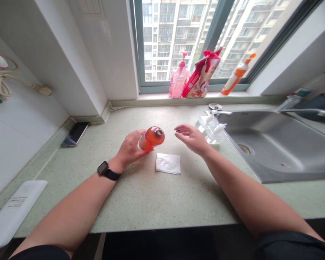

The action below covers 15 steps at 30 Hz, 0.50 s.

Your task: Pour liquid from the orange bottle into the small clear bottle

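Note:
My left hand (132, 146) is wrapped around a clear bottle (151, 139) of orange-red liquid. The bottle leans to the right, its dark-ringed mouth facing me and showing orange inside. Just right of the bottle, my right hand (189, 136) pinches a small dark cap (178, 131) between thumb and fingers; most of the cap is hidden. On the counter between and below my hands lies a folded white tissue (168, 163), with neither hand touching it.
Clear pump dispensers (211, 130) stand beside the steel sink (287, 139) on the right. A phone (75, 134) and a white flat device (16, 213) lie left. A pink pump bottle (178, 81), red bag (203, 76) and orange bottle (235, 77) line the windowsill.

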Each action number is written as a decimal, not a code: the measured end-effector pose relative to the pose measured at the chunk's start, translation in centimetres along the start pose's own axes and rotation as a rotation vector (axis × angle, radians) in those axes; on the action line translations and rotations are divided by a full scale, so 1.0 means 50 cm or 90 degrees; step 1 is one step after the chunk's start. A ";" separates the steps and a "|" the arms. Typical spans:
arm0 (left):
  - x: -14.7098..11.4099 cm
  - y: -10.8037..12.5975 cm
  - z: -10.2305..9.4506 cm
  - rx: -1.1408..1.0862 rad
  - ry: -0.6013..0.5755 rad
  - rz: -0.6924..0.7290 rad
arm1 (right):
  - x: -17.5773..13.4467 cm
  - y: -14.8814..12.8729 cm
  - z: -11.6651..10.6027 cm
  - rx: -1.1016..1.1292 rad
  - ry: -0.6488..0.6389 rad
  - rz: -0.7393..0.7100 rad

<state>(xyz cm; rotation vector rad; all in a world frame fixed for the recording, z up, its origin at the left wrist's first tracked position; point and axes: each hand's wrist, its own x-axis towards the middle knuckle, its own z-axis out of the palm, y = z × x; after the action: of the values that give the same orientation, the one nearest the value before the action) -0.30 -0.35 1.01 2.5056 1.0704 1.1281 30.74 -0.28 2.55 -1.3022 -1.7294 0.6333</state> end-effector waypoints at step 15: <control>0.004 0.006 -0.004 0.081 -0.033 0.025 | -0.029 -0.062 0.044 0.337 0.020 -0.027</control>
<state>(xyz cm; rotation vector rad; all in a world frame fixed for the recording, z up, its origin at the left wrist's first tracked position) -0.17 -0.44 1.39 2.6488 1.1158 1.0298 27.40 -2.46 3.44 -0.8945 -1.4246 0.9616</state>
